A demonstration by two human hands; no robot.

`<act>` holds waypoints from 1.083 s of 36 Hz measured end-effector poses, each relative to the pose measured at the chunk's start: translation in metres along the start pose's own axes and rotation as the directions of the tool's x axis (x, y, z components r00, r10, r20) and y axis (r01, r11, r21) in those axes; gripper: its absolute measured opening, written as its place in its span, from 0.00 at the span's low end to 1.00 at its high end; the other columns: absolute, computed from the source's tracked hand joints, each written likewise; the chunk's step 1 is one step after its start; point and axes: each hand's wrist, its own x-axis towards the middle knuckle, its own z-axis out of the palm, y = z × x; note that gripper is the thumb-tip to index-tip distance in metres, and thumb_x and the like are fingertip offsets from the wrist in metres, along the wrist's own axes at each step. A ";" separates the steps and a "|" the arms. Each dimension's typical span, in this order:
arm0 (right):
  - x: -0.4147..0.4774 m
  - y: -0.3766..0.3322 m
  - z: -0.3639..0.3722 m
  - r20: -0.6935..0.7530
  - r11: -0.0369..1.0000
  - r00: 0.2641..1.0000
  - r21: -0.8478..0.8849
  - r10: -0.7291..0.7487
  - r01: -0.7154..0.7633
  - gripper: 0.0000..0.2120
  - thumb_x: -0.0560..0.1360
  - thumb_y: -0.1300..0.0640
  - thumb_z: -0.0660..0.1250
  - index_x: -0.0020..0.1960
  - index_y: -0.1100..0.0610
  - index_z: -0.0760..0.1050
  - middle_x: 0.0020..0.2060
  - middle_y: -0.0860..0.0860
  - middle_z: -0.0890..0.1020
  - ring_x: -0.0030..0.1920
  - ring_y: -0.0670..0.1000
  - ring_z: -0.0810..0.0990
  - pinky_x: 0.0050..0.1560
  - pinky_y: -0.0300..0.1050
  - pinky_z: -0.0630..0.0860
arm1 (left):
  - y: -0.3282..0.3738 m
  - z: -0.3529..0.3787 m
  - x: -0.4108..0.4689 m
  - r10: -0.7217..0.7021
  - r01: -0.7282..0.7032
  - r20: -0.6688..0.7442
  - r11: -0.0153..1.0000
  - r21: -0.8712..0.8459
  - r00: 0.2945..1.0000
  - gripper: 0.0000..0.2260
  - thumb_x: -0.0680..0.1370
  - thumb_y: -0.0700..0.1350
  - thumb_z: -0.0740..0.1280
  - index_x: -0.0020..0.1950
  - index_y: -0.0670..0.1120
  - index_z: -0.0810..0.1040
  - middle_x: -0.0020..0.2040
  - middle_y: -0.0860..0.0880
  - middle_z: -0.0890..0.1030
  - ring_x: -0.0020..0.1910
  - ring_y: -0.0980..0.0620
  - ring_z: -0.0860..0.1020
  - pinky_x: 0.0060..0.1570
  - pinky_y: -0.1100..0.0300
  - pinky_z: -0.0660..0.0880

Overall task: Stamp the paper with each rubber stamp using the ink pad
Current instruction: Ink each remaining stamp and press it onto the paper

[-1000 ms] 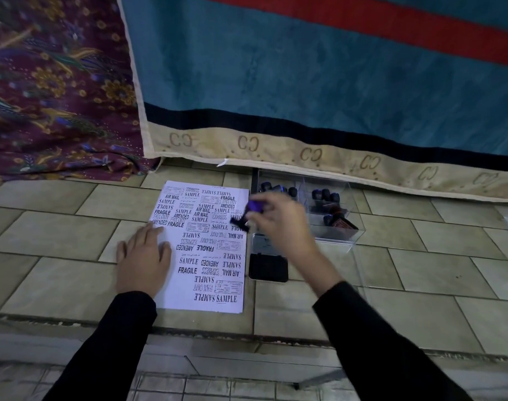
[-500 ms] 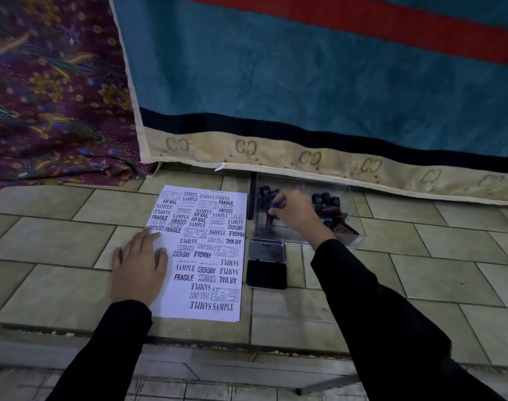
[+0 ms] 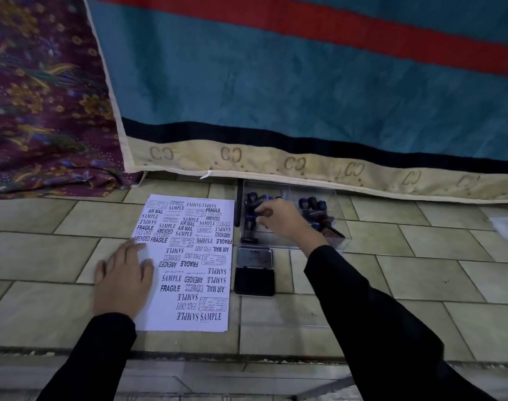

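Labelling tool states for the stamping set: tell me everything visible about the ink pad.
The ink pad is a small round-cornered rectangular case, lying open and flat on the tiled surface. Near half: black pad. Far half: grey, metal-looking lid with a mark too blurred to read. It sits right of the paper, just in front of the clear box. The left hand and right hand are both clear of it.

Ink pad [image 3: 254,280] right of paper [image 3: 189,270]
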 end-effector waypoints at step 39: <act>-0.026 0.041 -0.063 -0.165 0.817 0.917 -0.416 0.363 -0.398 0.12 0.74 0.64 0.65 0.57 0.60 0.74 0.56 0.60 0.79 0.56 0.58 0.78 0.47 0.45 0.74 | 0.080 -0.003 -0.018 0.291 -0.243 0.072 0.891 -0.383 0.954 0.22 0.73 0.65 0.61 0.64 0.57 0.69 0.73 0.54 0.66 0.71 0.55 0.61 0.70 0.41 0.61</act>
